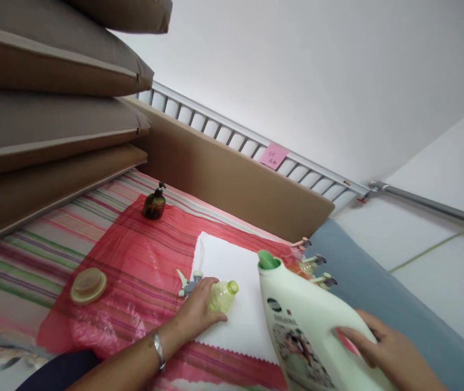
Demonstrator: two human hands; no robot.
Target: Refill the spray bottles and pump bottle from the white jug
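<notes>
Left hand (198, 308) holds bottle (223, 297); right hand (393, 347), apparently a detergent jug (311, 309).

From where I stood, the big jug (305, 326) at near right looked smooth, low-sheen plastic; the small bottle (220, 297) was clear, glossy plastic. Red sheet (126, 255): thin, shiny plastic, crinkled at near left. The striped cloth (28, 260) looked matt, the bracelet (159, 352) polished metal, left cushions (52, 119) matt fabric, the far note (274, 156) matt paper.
</notes>
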